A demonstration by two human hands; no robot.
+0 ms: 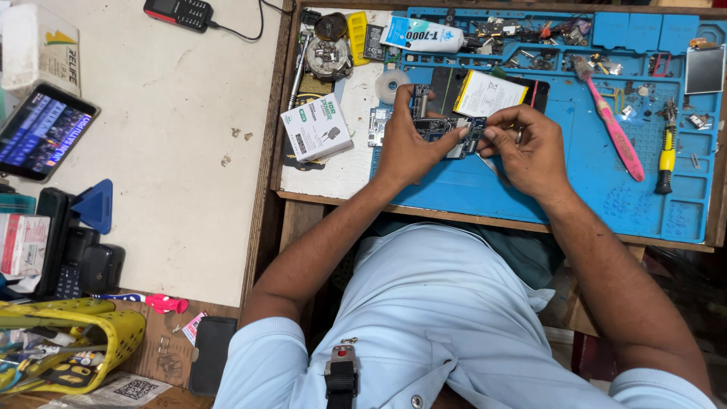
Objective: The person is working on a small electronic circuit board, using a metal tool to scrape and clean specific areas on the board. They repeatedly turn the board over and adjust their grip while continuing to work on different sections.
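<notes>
I find both hands pinching the dark blue rectangular circuit board, long axis crosswise, left hand and right hand at opposite ends above the bench.

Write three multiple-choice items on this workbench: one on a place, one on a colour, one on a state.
1. Where does the pink toothbrush lie?
A. on the blue mat
B. in the yellow basket
C. on the tablet

2. What colour is the screwdriver handle?
A. red
B. yellow
C. white

3. How is the circuit board held?
A. lying untouched
B. by one hand
C. between the left hand and right hand

Key: 1 A, it rests on the mat right of the hands. 2 B, yellow with black. 3 C, fingers of both hands pinch it.
</notes>
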